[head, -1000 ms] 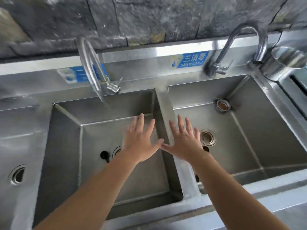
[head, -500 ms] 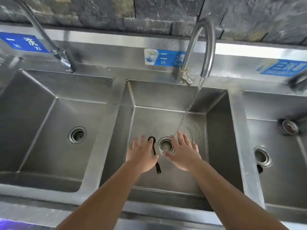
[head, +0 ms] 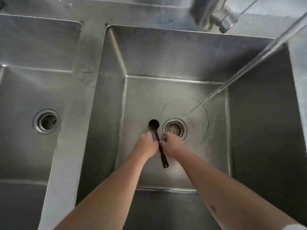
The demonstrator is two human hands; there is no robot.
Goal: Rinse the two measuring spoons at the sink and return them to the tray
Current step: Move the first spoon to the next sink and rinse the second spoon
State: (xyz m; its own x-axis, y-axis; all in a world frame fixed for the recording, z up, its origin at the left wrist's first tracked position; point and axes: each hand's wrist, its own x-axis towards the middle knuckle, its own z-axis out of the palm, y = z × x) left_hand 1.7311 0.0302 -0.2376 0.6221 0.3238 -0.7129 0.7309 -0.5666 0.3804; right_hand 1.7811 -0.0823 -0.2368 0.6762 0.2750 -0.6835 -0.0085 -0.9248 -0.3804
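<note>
One black measuring spoon (head: 163,156) lies on the floor of the middle sink basin (head: 174,93), its round bowl pointing away from me, just left of the drain (head: 174,128). My left hand (head: 146,144) and my right hand (head: 172,145) are down in the basin on either side of the handle, fingers curled in and pinching it at its middle. A second spoon is not visible. No tray is in view.
A stream of water (head: 249,63) runs from the faucet (head: 214,15) at the top right and hits the basin floor right of the drain. A second basin with its own drain (head: 46,121) lies to the left, across a steel divider (head: 74,130).
The view has dropped closer over the middle basin. Both hands went from spread open above the spoon to curled onto its handle.
</note>
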